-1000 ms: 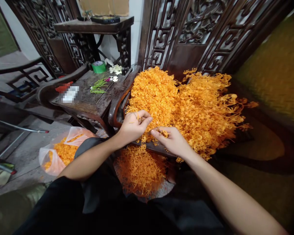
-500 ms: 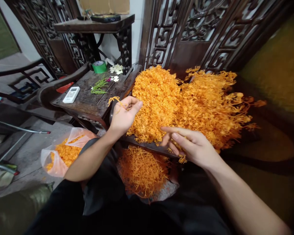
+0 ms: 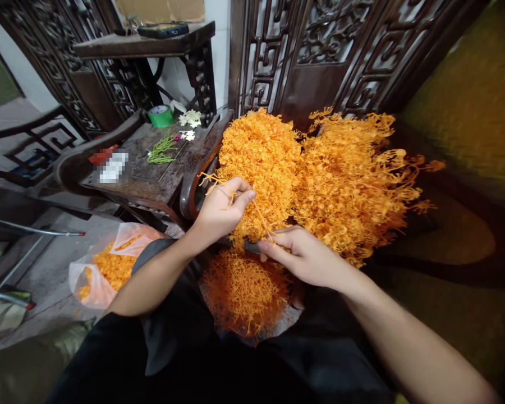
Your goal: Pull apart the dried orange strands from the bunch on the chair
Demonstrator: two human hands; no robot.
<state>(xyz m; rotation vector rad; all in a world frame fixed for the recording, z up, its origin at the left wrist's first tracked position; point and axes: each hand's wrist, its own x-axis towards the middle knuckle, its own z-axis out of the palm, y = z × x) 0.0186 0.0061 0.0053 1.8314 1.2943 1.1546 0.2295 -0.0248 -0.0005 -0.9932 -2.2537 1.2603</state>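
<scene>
My left hand [image 3: 225,210] is closed, pinching thin orange branching sprigs [image 3: 212,179] whose tips stick out over its back. A thin orange stem runs from these fingers toward my right hand [image 3: 305,252], which is closed on its lower end with thumb and forefinger. Behind both hands rises a dense heap of orange sprigs [image 3: 256,157], and a looser heap [image 3: 349,174] with longer tips spreads to its right. Below, between the knees, a bag or container [image 3: 284,325] holds a mass of orange stems [image 3: 246,292].
To the left, a dark wooden chair seat [image 3: 134,174] bears green tape [image 3: 160,116], green sprigs [image 3: 162,150], white flower pieces [image 3: 189,119] and a blurred white object [image 3: 113,167]. A plastic bag [image 3: 103,286] with orange pieces lies on the floor. A small wooden table [image 3: 138,47] stands behind.
My right hand has moved left and up toward my left hand and closed on the stem's end. My left hand has shifted slightly right and down. The view has turned slightly.
</scene>
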